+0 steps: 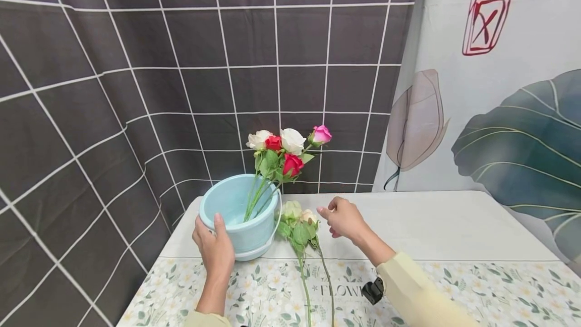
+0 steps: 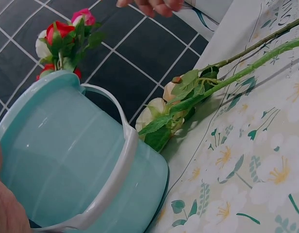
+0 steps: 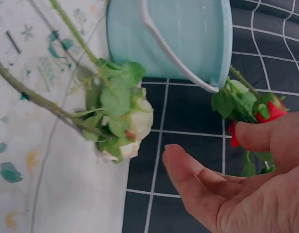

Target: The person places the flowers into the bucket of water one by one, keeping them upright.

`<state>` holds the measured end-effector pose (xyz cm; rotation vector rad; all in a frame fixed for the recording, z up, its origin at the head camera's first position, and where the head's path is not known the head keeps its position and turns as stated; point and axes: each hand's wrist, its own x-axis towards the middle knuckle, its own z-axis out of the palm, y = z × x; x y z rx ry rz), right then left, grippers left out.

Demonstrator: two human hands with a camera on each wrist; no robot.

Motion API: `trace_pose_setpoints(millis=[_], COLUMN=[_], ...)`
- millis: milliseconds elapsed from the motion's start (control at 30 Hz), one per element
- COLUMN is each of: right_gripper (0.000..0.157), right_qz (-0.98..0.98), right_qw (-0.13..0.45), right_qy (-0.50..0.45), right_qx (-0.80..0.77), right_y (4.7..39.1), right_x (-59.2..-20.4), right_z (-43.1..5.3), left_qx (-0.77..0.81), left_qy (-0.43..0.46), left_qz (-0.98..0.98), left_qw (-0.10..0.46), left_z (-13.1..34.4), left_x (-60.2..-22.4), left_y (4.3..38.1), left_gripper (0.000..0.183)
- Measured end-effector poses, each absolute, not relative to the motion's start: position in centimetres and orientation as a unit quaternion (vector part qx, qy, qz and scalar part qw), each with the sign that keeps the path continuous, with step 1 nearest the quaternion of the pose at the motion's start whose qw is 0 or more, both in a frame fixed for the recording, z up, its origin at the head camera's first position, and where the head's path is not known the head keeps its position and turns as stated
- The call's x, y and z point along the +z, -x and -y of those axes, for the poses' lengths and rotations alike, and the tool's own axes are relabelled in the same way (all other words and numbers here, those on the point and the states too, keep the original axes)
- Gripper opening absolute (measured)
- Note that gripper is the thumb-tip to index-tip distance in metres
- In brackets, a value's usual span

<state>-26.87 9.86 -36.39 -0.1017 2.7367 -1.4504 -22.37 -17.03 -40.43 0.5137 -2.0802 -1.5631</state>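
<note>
A light blue bucket [image 1: 251, 236] with a white handle [image 1: 278, 216] stands at the back left of the table. My left hand [image 1: 215, 246] holds its near left side, the thumb up at the rim. Red, white and pink roses [image 1: 292, 164] lean out over the bucket's right side, their green stems inside. To the right of the bucket lie two pale roses [image 1: 291, 209] with leaves, their long stems pointing toward me. My right hand [image 1: 346, 218] hovers just right of those blossoms and holds nothing; in the right wrist view its thumb and fingers are apart.
The table carries a white cloth [image 1: 408, 226] with a floral printed band [image 1: 490, 286] along the front. Dark grid-patterned fabric [image 1: 299, 39] hangs behind and to the left. A pale curtain with large leaf prints [image 1: 522, 150] hangs at the right.
</note>
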Motion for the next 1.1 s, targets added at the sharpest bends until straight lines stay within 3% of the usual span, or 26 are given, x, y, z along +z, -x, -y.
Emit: trace_pose_setpoints(millis=[200, 667, 1100], right_gripper=[0.034, 0.044, 0.038], right_qz=[-0.896, -0.919, -0.920], right_qw=[0.060, 0.090, 0.100], right_qy=[0.025, 0.028, 0.035], right_qx=[-0.438, -0.382, -0.377], right_y=[26.5, 25.6, 25.0], right_x=[-37.7, -39.2, -40.0], right_z=[-10.1, -10.5, -10.5], left_qx=[-0.572, -0.570, -0.568], left_qy=[-0.185, -0.186, -0.187], left_qz=[0.762, 0.762, 0.764], left_qw=[0.241, 0.244, 0.243], left_z=[17.0, 17.0, 17.0], left_x=[-40.4, -40.4, -40.4], left_y=[22.3, 22.3, 22.3], left_gripper=[0.076, 0.075, 0.075])
